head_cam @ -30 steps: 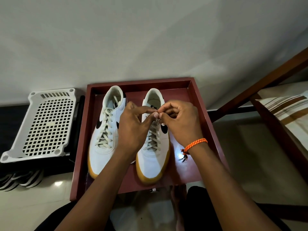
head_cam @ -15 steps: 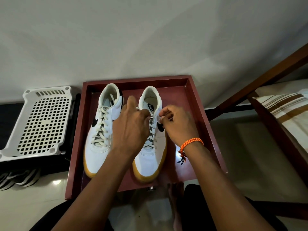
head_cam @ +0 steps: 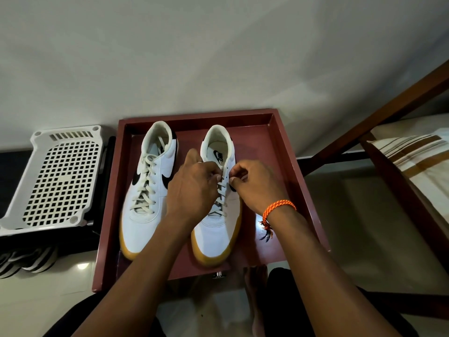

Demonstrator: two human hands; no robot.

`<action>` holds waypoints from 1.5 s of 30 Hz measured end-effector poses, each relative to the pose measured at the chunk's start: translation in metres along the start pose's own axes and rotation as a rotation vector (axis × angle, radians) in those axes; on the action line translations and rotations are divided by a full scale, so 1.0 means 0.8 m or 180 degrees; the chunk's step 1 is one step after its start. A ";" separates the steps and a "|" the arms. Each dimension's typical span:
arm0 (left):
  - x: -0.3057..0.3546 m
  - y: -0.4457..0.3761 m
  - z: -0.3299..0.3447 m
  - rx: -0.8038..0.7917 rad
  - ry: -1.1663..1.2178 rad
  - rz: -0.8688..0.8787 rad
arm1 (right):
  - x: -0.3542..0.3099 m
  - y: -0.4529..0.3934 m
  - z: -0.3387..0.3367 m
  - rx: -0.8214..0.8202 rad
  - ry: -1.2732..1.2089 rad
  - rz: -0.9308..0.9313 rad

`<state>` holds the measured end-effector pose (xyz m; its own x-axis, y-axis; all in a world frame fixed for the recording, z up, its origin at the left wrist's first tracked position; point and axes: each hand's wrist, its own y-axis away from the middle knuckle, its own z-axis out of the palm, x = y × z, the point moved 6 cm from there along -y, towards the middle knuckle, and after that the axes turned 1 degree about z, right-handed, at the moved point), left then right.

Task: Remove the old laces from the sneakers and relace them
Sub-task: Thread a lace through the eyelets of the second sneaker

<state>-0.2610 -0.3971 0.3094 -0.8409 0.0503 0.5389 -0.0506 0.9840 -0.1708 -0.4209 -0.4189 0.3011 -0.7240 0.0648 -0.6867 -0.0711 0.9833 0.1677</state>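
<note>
Red tray [head_cam: 286, 152]: two sneakers; left hand [head_cam: 194, 188], right hand [head_cam: 257, 186] pinching right sneaker's lace [head_cam: 222, 190].

You have 2 sneakers [head_cam: 148, 190] [head_cam: 216, 229], 1 red tray [head_cam: 291, 171], 1 white basket [head_cam: 58, 176] and 1 orange wristband [head_cam: 278, 207].

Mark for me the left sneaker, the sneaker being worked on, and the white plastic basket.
left sneaker [head_cam: 143, 222]: head view, on its white toe.
right sneaker [head_cam: 213, 233]: head view, on its white toe.
white plastic basket [head_cam: 58, 176]: head view, on its perforated panel.
</note>
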 end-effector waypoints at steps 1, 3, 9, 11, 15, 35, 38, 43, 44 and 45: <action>-0.001 -0.001 0.003 -0.0014 0.0093 -0.0033 | 0.000 0.000 -0.001 -0.0005 0.0009 -0.0013; -0.003 -0.001 0.009 -0.0077 0.0295 -0.0092 | -0.001 0.001 -0.004 -0.0001 0.0031 -0.0042; -0.007 -0.001 0.015 -0.0119 0.0401 -0.0161 | -0.006 0.005 -0.004 0.0075 0.0028 -0.0118; -0.006 -0.001 0.014 -0.0113 0.0418 -0.0167 | -0.007 0.005 -0.006 0.0169 0.0006 -0.0142; -0.004 -0.004 0.015 -0.0247 0.0448 -0.0005 | -0.009 0.007 -0.008 0.0321 0.0097 -0.0147; -0.002 0.000 0.007 -0.0489 0.0457 -0.0148 | 0.002 -0.008 -0.065 0.0869 -0.2277 0.0249; -0.002 0.000 0.008 -0.0483 0.0425 -0.0117 | 0.009 -0.009 -0.066 0.1000 -0.1969 0.0241; -0.007 -0.002 0.010 -0.0456 0.0554 -0.0092 | -0.004 0.000 -0.010 0.0076 -0.0098 -0.0107; -0.007 -0.002 0.011 -0.0458 0.0560 -0.0087 | -0.004 0.002 0.001 -0.0045 0.0019 -0.0068; -0.008 -0.001 0.012 -0.0470 0.0561 -0.0086 | -0.003 0.002 0.008 -0.0073 0.0050 -0.0050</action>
<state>-0.2608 -0.4002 0.2985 -0.7325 0.0401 0.6796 0.0185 0.9991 -0.0389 -0.4153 -0.4166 0.2984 -0.7334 0.0463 -0.6782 -0.0983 0.9800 0.1733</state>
